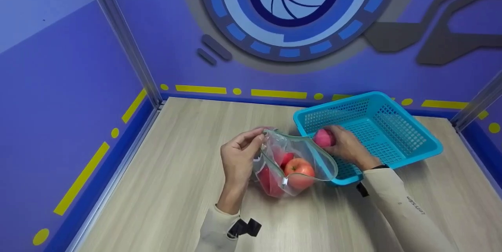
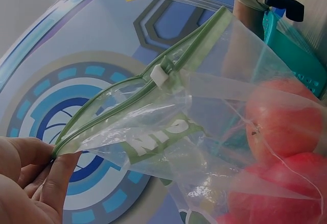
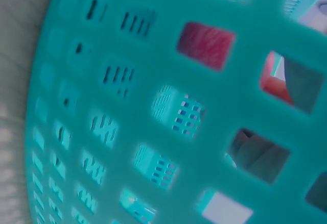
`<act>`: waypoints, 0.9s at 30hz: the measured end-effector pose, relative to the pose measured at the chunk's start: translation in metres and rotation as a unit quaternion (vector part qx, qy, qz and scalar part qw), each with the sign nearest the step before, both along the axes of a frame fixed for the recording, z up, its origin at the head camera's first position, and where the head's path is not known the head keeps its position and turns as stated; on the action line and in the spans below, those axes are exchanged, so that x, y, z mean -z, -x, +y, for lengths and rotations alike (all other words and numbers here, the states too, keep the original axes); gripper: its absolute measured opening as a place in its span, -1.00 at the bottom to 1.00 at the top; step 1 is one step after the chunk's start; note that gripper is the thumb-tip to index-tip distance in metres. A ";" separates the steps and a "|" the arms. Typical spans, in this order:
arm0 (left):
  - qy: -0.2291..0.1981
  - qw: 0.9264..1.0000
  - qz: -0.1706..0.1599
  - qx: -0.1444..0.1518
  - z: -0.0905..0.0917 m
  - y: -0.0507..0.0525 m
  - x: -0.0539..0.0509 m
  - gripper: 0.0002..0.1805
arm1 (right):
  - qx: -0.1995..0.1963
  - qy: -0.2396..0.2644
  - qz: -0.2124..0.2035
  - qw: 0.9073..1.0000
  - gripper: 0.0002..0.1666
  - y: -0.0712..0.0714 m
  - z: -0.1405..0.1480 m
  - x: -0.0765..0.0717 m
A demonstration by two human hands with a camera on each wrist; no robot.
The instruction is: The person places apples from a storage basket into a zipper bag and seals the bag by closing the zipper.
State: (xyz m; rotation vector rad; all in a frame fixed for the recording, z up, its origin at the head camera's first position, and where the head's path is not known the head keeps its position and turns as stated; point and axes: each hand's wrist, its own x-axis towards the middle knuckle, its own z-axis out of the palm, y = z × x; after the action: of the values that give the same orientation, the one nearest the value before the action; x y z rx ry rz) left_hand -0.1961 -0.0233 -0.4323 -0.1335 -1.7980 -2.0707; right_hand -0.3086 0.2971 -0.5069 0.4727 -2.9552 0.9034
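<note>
My left hand [image 1: 239,158] pinches the green-edged rim of a clear zip bag [image 1: 325,167] between thumb and fingers, and the bag's mouth gapes. Inside lie an orange-red apple [image 1: 300,171] and other red fruit [image 1: 270,183], seen through the plastic in the left wrist view too. A white zip slider [image 2: 159,76] sits on the bag's green strip. My right hand [image 1: 347,146] grips a pink round fruit [image 1: 324,137] over the near left rim of the turquoise basket [image 1: 417,126]. In the right wrist view the basket's perforated wall [image 3: 153,76] hides most of that hand.
The basket stands on a wood-grain table [image 1: 176,173], right of the bag. A blue-purple panel [image 1: 164,40] with a round printed design rises behind the table, and another panel [image 1: 51,107] borders the left. Metal posts [image 1: 121,32] mark the corners.
</note>
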 end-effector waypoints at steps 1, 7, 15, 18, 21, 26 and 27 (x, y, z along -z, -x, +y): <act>0.001 1.000 -0.001 -0.001 0.000 0.000 0.000 -0.84 | 0.007 0.007 0.001 1.000 -0.19 0.000 0.001 -0.001; 0.008 1.000 -0.007 -0.003 0.001 -0.002 0.001 -0.83 | 0.051 0.060 0.003 0.997 -0.08 -0.005 0.005 -0.007; 0.002 1.000 -0.010 -0.001 0.001 -0.001 0.000 -0.84 | 0.053 0.136 0.078 0.986 -0.06 -0.022 0.002 -0.025; 0.005 1.000 -0.006 0.001 0.001 -0.002 -0.001 -0.84 | 0.058 0.148 0.109 0.981 -0.05 -0.030 -0.001 -0.035; 0.006 1.000 0.000 0.002 0.001 -0.002 -0.001 -0.84 | 0.060 0.160 0.126 0.977 -0.04 -0.037 -0.003 -0.045; 0.009 1.000 0.002 0.004 0.002 -0.002 -0.001 -0.83 | 0.054 0.195 0.151 0.968 -0.08 -0.049 -0.007 -0.055; 0.010 1.000 0.001 0.005 0.002 -0.002 0.000 -0.83 | 0.054 0.202 0.156 0.965 -0.09 -0.051 -0.008 -0.056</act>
State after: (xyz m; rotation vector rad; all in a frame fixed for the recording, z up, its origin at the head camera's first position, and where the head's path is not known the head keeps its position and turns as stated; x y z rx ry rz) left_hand -0.1944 -0.0213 -0.4318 -0.1505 -1.8195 -2.0591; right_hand -0.2579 0.2893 -0.4506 0.3861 -2.4047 1.2462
